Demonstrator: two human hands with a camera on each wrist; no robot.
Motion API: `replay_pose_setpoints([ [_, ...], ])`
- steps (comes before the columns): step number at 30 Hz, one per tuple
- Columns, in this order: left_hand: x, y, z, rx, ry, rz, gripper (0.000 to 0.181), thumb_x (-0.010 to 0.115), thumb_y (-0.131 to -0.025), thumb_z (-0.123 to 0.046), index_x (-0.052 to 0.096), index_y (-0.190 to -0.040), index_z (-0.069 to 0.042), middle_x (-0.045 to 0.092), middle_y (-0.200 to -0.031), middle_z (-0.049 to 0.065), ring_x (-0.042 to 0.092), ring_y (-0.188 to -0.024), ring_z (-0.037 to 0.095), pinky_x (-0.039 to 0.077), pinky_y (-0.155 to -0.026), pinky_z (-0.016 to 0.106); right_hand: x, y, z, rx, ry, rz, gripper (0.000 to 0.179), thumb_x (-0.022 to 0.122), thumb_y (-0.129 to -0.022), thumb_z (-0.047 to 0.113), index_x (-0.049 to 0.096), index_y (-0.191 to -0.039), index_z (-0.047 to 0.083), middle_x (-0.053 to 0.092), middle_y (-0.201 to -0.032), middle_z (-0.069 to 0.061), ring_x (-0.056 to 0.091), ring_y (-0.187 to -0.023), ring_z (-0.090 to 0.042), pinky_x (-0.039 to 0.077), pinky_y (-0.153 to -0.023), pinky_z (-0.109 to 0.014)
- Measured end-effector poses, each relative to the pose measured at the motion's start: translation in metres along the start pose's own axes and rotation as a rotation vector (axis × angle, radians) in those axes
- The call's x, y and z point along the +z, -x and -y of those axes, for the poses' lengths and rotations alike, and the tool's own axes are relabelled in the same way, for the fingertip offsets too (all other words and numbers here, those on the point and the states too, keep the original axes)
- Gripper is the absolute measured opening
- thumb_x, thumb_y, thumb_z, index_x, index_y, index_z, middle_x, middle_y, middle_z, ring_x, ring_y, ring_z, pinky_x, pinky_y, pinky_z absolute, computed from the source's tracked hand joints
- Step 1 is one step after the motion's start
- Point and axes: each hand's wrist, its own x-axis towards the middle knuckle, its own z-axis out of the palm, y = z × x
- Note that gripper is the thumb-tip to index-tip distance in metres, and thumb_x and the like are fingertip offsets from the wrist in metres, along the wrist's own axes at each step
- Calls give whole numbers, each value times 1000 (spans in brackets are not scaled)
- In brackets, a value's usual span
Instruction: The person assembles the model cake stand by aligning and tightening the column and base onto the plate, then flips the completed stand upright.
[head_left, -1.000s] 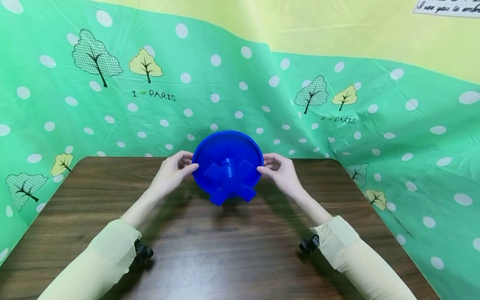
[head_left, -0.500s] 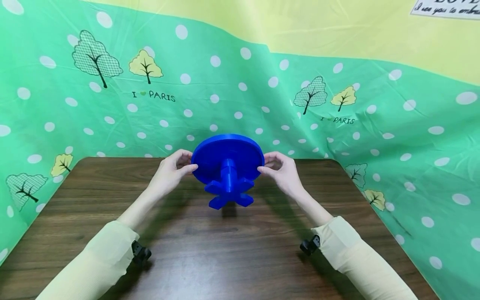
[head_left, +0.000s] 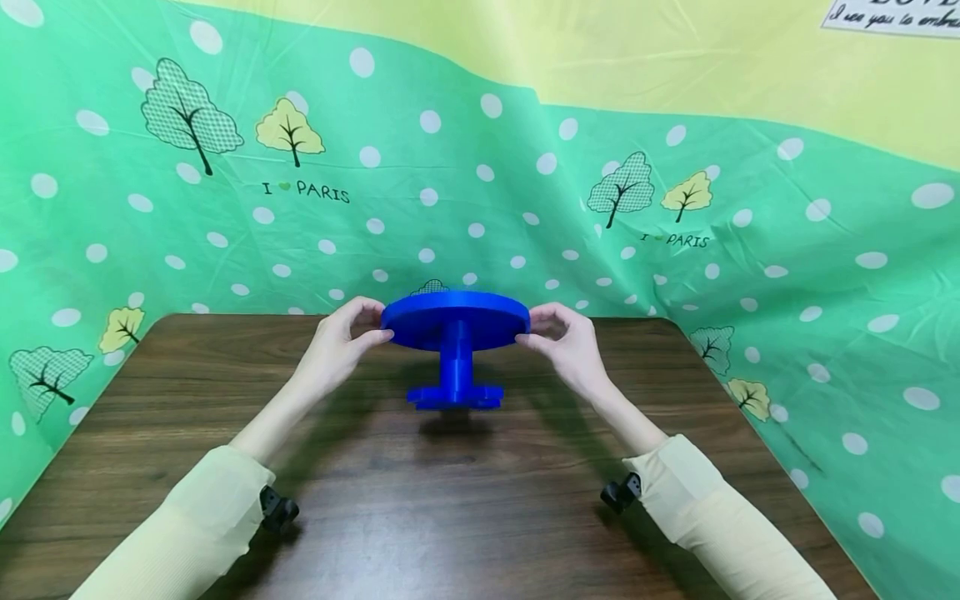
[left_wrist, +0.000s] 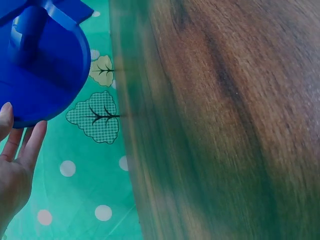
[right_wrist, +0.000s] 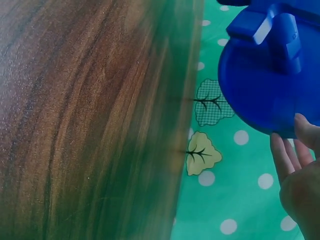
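A blue pedestal stand (head_left: 455, 358) is upright near the back of the table in the head view, with its round disc level on a central stem. Its cross-shaped foot (head_left: 454, 397) seems to hover just above the wood, over a dark shadow. My left hand (head_left: 337, 342) pinches the disc's left rim between thumb and fingers. At the opposite rim, my right hand (head_left: 564, 346) does the same. Both wrist views show the disc's underside, with the left hand (left_wrist: 17, 170) and right hand (right_wrist: 300, 175) at its edge. The disc's top face is hidden.
A dark wooden table (head_left: 450, 517) lies beneath my arms. Close behind its far edge hangs a green and yellow cloth (head_left: 465, 192) with dots and printed trees. A small black device (head_left: 279, 509) is at the left cuff, another black device (head_left: 620, 492) at the right.
The stand has tipped from its underside facing me to upright, the disc levelling and the foot swinging down and back. Both hands keep their grip on the rim and have barely moved.
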Motion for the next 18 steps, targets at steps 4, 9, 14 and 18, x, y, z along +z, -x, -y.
replay_pose_setpoints([
  [4, 1, 0, 1, 19, -25, -17, 27, 72, -97, -16, 64, -122, -9, 70, -121, 12, 62, -118, 27, 44, -107, 49, 0, 1, -1, 0, 1, -12, 29, 85, -81, 0, 71, -106, -2, 77, -95, -2, 73, -86, -2, 59, -75, -18],
  [9, 3, 1, 3, 32, -52, -25, 26, 72, -97, -13, 64, -121, -9, 68, -122, 11, 60, -120, 28, 42, -109, 48, 1, 2, -4, 1, 0, -19, 28, 85, -80, -2, 72, -105, -1, 76, -93, 6, 72, -85, -1, 59, -75, -17],
  [14, 5, 3, 4, 77, -54, -22, 24, 70, -97, -7, 65, -120, -7, 67, -123, 12, 60, -122, 32, 43, -109, 49, 0, 2, -7, -22, -29, -6, 28, 83, -81, -5, 73, -107, -3, 79, -106, -13, 73, -93, -1, 59, -78, -18],
  [18, 6, 4, 6, 124, -57, -32, 25, 70, -95, -1, 65, -120, -6, 66, -126, 13, 59, -124, 33, 43, -109, 49, -1, 4, -9, -48, -54, 9, 27, 81, -82, -6, 73, -108, -3, 74, -116, -26, 73, -101, -1, 59, -84, -18],
])
